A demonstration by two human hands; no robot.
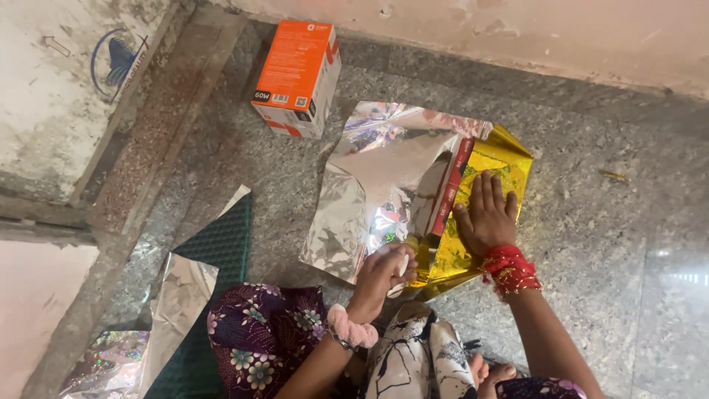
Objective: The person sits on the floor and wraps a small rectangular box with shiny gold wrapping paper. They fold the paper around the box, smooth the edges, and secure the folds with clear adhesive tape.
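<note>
Pressing my right hand (487,214) flat, fingers together, on the gold wrapping foil (493,168) folded over a box (452,185) on the stone floor (591,222). My left hand (382,270) is curled, pinching the foil's near edge; something pale sits in the grip, can't tell what. Silver side of the sheet (369,199) spreads out to the left of the box. Orange carton (297,77) lies farther off by the wall. Spare holographic sheet (148,325) and green mat (221,244) near my knee.
</note>
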